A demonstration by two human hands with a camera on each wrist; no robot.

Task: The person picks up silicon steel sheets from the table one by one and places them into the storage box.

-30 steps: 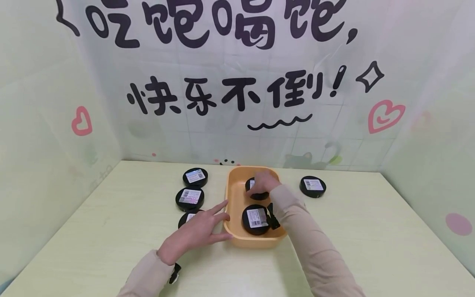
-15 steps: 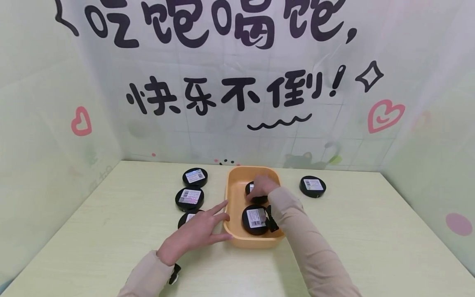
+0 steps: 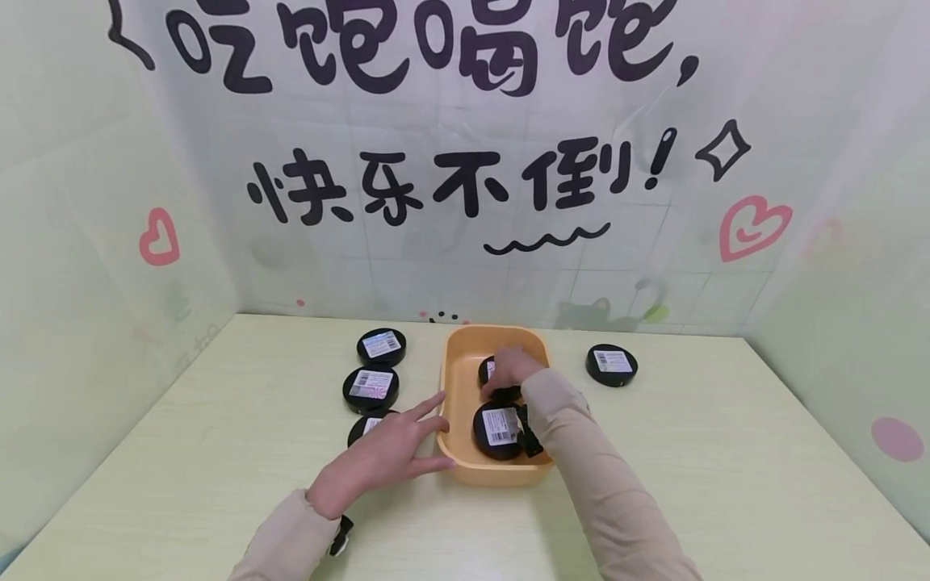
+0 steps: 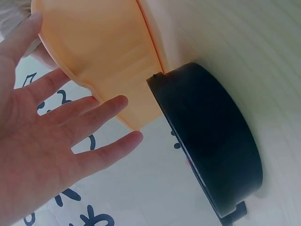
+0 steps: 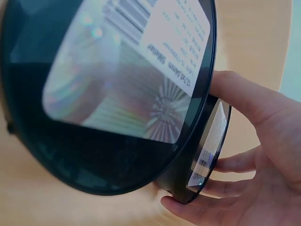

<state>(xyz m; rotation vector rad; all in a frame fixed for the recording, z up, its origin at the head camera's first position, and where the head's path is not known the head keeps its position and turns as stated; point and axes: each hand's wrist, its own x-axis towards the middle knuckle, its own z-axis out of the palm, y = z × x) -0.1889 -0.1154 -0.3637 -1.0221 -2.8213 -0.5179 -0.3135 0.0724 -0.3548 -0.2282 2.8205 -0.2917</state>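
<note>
Head view: two beige sleeves [image 3: 606,484] are reaching in over a pale desk [image 3: 465,537]. Nearest, the left hand [image 3: 381,454] is lying along the left side of an orange box [image 3: 459,367], its fingers spreading wide and meeting the rim; the left wrist view is showing them fairly straight, gripping nothing. Inside the box, a round black case [image 3: 497,432] is lying flat toward the near end, label facing up. Just beyond it, also within the box walls, the right hand [image 3: 514,367] is holding a second black case [image 5: 207,150], its thumb pressing one side and its fingers the other; whether that case is touching the box floor, I cannot tell.

Left of the box, three more labelled cases are forming a row running away from the person: the near one [image 3: 358,429] is partly hiding behind the left hand, the middle one [image 3: 371,389] is sitting beyond it, and the far one [image 3: 381,347] is lying farthest back. Right of the box, well apart, a single case [image 3: 612,365] is resting. Behind everything, a pale backdrop [image 3: 450,274] is carrying black Chinese lettering and pink hearts.
</note>
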